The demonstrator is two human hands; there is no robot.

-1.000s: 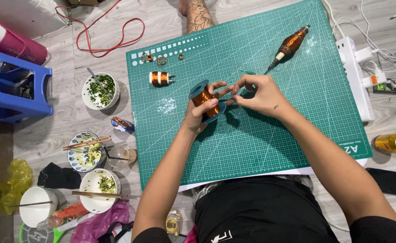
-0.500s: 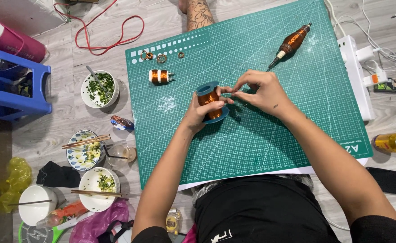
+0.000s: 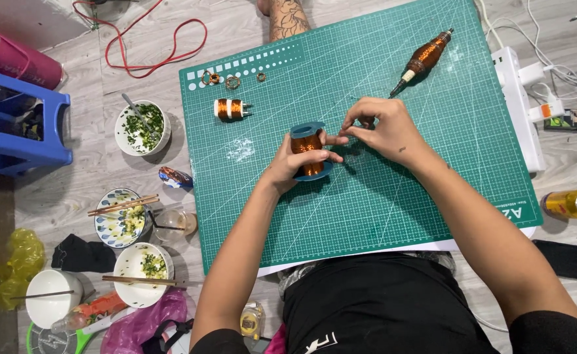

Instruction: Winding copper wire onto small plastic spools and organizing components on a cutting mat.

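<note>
Gripping the copper-wire spool in my left hand, I pinch its wire just right with my right hand.

The left hand gripped a blue spool of copper wire upright on the green cutting mat. The right hand pinched at the spool's top rim. A smaller wound bobbin lay nearby, a copper-coloured hand tool farther off.
</note>
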